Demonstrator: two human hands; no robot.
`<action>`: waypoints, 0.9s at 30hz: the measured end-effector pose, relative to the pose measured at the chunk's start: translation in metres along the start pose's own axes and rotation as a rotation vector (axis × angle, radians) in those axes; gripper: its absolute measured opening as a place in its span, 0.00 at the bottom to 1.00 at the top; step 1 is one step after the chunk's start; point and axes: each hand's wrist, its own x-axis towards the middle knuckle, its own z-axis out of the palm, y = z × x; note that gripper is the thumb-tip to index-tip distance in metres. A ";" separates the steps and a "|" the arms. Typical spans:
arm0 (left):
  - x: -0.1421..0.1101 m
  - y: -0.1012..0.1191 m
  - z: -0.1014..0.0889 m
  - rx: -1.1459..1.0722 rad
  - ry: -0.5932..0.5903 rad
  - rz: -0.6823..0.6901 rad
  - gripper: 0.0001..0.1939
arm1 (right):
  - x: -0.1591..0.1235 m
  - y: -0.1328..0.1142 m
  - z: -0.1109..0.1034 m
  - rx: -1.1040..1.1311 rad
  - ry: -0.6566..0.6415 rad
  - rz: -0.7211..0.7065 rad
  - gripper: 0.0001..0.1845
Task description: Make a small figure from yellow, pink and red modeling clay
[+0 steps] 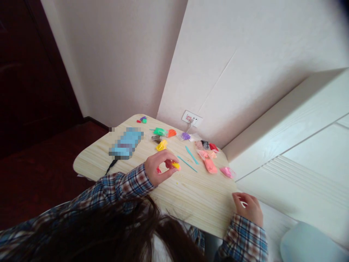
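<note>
Wood-grain table (201,198) beside white wall (212,62)

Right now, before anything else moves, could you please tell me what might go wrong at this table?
The left hand pinches a small yellow piece at its fingertips, so the piece might slip or get squashed.
Two blue tools lie on the table near that hand and could be knocked.
The left sleeve is close to the black cord, so it might snag.
</note>
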 end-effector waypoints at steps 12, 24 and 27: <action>0.006 0.005 -0.006 0.012 -0.028 0.051 0.08 | -0.028 -0.198 0.033 1.011 -0.187 -0.406 0.03; 0.005 0.003 -0.006 -0.009 -0.049 0.081 0.09 | -0.039 -0.205 0.049 1.003 -0.192 -0.497 0.01; 0.005 0.003 -0.006 -0.017 -0.044 0.078 0.09 | -0.040 -0.204 0.050 1.010 -0.165 -0.489 0.01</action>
